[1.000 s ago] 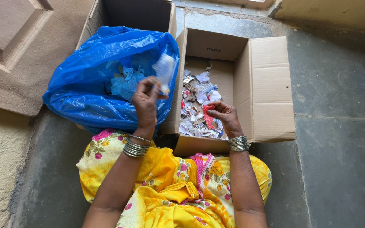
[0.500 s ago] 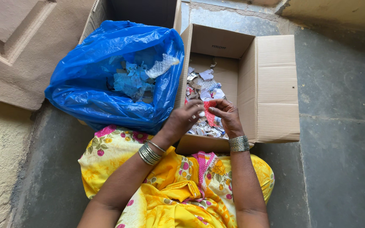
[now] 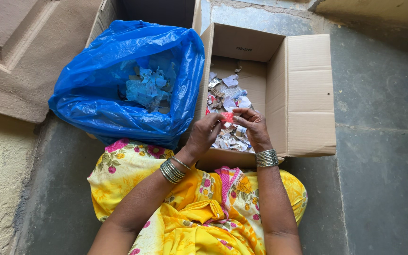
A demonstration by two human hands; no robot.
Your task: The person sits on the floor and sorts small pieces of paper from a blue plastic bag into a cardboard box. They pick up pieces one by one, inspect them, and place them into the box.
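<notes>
Currently a small red scrap (image 3: 227,117) is pinched between left hand (image 3: 204,133) and right hand (image 3: 253,126) fingers, above the cardboard box (image 3: 308,94). Risk: if grip is loosened, it would be lost among box scraps (image 3: 227,94).

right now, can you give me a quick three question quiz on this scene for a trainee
1. True or false: both hands pinch the small red wrapper piece above the open brown cardboard box.
2. What lines the container on the left side of the picture?
A. a crinkled blue plastic bag
B. a white cloth
C. a wire mesh
3. Fill in: the cardboard box holds a heap of torn ____ scraps.

Key
1. True: the left hand and right hand meet on it with their fingers.
2. A; bluish scraps lie inside it.
3. Wrapper, mostly silver and white.
</notes>
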